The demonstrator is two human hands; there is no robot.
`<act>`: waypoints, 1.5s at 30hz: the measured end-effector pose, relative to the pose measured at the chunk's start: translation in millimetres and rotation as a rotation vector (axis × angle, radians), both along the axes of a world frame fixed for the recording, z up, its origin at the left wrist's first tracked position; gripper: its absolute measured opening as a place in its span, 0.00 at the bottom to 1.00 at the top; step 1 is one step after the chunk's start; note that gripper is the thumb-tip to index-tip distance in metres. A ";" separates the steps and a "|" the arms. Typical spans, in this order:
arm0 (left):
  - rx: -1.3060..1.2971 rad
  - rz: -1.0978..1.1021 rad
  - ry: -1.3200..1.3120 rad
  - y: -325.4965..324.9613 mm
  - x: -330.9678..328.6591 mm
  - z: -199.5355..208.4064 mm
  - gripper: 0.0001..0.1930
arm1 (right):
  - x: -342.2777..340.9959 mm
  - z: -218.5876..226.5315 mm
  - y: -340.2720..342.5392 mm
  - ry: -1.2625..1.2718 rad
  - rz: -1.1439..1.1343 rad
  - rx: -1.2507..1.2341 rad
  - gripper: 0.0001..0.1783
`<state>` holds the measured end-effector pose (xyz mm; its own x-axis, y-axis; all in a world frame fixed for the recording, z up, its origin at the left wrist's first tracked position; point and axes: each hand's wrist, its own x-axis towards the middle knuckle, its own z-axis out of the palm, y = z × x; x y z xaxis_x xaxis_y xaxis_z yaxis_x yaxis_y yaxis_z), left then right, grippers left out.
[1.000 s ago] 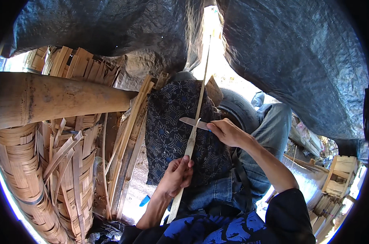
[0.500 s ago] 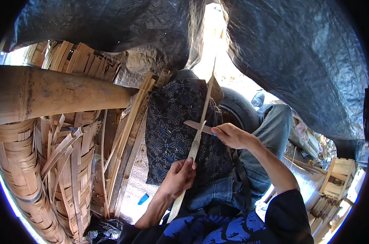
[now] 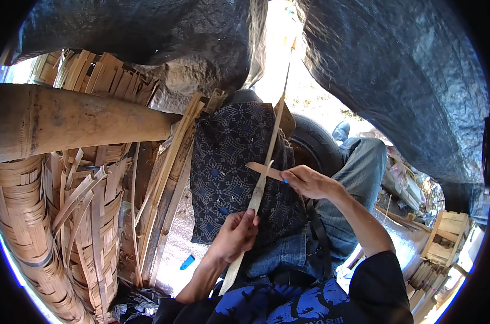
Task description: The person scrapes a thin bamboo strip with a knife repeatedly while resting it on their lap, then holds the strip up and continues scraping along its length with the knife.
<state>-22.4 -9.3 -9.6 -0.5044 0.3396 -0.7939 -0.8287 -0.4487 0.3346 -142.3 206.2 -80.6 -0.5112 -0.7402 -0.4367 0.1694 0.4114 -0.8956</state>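
A long pale bamboo strip (image 3: 261, 186) runs from beside my waist, over my lap, toward the bright gap ahead. My left hand (image 3: 236, 235) is closed around its lower part, thumb on top. Higher up, my right hand (image 3: 308, 182) grips a knife whose handle is mostly hidden in the fingers. The knife's flat blade (image 3: 262, 171) points left and lies across the strip, where a small sliver curls up. Beneath is a dark patterned cloth (image 3: 231, 156) spread over my thigh, with small shavings on it.
A thick bamboo pole (image 3: 88, 119) juts in from the left above woven bamboo baskets (image 3: 18, 205). Split bamboo slats (image 3: 167, 183) lean beside my leg. A tyre (image 3: 318, 146) stands behind my knee. Dark plastic sheeting (image 3: 385, 70) hangs overhead. A blue scrap (image 3: 187, 262) lies on the ground.
The whole view has shifted slightly. Both hands keep their grips, and the blade stays across the strip at nearly the same spot, its face now looking lighter.
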 end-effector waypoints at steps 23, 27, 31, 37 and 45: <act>0.031 0.096 0.017 -2.9 -1.3 -2.9 0.16 | 1.3 12.5 -15.4 -0.556 -0.117 0.090 0.28; -0.053 0.019 0.026 2.6 0.8 -0.2 0.16 | -9.9 10.4 -12.2 0.150 0.031 0.051 0.27; -0.033 0.018 0.012 1.7 6.0 -3.8 0.16 | -19.5 19.4 -26.4 0.038 0.120 0.162 0.29; -0.002 0.072 0.036 3.6 4.7 -3.4 0.16 | 4.5 16.9 -18.2 -0.765 -0.153 -0.100 0.27; -0.035 -0.001 0.038 -0.1 3.8 -0.2 0.17 | 8.3 12.9 5.2 -0.287 0.004 -0.034 0.29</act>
<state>-18.6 -9.4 -9.8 -0.5341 0.3124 -0.7856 -0.8156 -0.4350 0.3815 -133.9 211.4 -67.7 -0.3674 -0.7586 -0.5381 0.4159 0.3835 -0.8246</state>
